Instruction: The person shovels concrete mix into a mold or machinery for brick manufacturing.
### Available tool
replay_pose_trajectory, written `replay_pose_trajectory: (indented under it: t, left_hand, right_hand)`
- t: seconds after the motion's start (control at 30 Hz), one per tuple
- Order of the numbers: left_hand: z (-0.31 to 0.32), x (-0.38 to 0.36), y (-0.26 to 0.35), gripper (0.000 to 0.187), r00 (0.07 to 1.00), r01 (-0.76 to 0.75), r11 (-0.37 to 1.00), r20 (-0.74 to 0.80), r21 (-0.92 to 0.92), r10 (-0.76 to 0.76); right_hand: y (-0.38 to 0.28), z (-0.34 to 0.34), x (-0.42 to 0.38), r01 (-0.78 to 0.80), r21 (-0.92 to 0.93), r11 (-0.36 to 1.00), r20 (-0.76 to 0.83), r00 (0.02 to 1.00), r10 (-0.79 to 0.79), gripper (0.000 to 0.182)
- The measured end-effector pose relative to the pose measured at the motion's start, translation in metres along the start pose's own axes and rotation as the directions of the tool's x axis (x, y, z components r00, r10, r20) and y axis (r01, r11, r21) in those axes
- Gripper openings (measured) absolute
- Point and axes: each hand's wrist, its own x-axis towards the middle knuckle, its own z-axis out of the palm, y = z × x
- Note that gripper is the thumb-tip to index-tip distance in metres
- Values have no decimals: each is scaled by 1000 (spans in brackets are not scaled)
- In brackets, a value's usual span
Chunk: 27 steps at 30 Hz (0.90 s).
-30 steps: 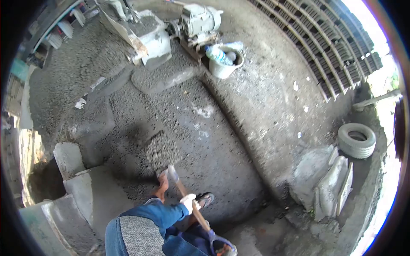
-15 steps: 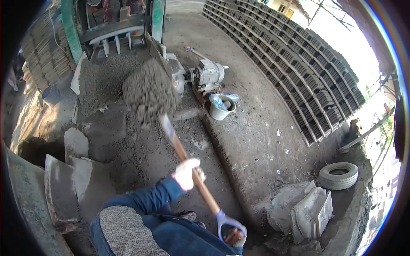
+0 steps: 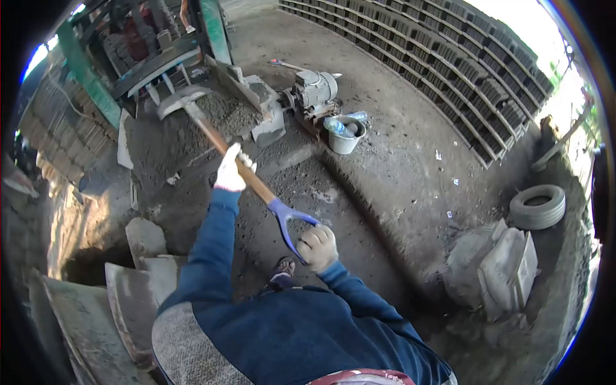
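A shovel (image 3: 258, 187) with a wooden shaft and a blue D-shaped grip slants away from my body. My gloved left hand (image 3: 232, 168) is wrapped around the middle of its shaft. At the near end, my gloved right hand (image 3: 317, 248) grips the blue handle. The shovel's blade (image 3: 181, 101) is out over the grey gravelly mix (image 3: 232, 117), in front of a machine with green posts (image 3: 215, 31). No load shows on the blade, whose front edge faces the machine.
An electric motor (image 3: 316, 88) stands right of the mix, beside a bucket (image 3: 344, 141) holding plastic bottles. Racks of stacked blocks (image 3: 423, 61) line the back right. A tyre (image 3: 538, 207) and filled sacks (image 3: 494, 266) lie at right. Curved sheets (image 3: 131, 301) stand at lower left.
The shovel has swung forward and left, and the mix has left its blade. Both my hands have moved forward and left with it. My view has shifted too.
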Motion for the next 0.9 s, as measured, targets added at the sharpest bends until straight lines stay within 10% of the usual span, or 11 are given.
replay_pose_trajectory:
  t: [0.17,0.23,0.27,0.37,0.43,0.5,0.6,0.73,0.9]
  left_hand:
    - [31,-89,-42,18,957,67,991,288,-115,-31]
    - [36,-123,-78,15,905,74,997,422,-33,-53]
    - [35,-138,-96,14,863,56,996,499,70,-83]
    - [15,-182,-171,14,845,484,874,239,39,-478]
    - [2,-191,-210,13,718,695,708,70,-126,-693]
    - [-30,-158,-249,11,556,795,533,-2,-290,-831]
    - [-61,-88,-307,13,570,755,545,-46,-364,-820]
    - [-78,52,-354,17,583,723,663,-343,-193,-736]
    - [-71,221,-394,17,514,808,570,-297,-148,-805]
  right_hand:
    - [48,-25,-105,-430,218,876,83,902,423,14]
    - [48,-57,-133,-689,399,606,-16,655,755,23]
    - [58,-65,-169,-805,528,270,89,369,925,22]
    - [76,-127,-236,-766,640,-58,130,33,991,20]
    - [76,-153,-280,-809,582,-82,136,-2,991,16]
    - [68,-173,-254,-742,570,-354,316,-200,927,17]
    - [54,-136,-199,-622,577,-529,359,-389,848,20]
    - [75,-24,-158,-575,608,-548,299,-473,829,19]
    - [172,66,-112,-753,459,-471,145,-460,876,25]
